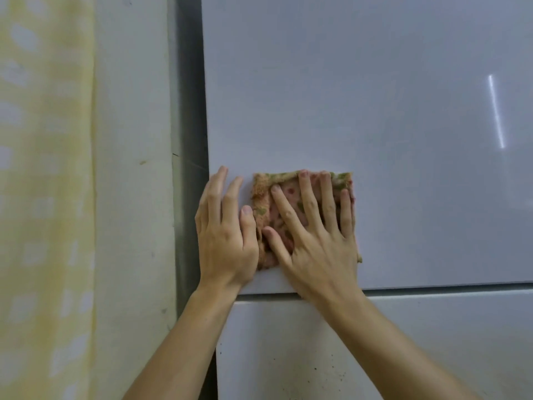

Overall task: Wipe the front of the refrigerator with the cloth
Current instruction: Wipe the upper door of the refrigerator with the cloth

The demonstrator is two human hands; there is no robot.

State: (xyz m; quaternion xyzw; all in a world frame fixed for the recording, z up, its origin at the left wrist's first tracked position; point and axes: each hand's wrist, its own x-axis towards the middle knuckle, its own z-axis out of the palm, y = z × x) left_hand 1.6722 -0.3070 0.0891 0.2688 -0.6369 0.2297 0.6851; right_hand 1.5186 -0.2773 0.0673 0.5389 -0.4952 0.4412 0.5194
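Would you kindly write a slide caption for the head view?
Right hand presses the folded cloth flat against the refrigerator door, left hand resting beside it.

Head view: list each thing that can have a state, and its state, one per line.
cloth: folded, pressed flat against the upper door
right hand: open, fingers spread on the cloth
left hand: open, flat on the door beside the cloth, thumb at its edge
upper refrigerator door: closed, glossy
lower refrigerator door: closed, dark specks on it
curtain: hanging
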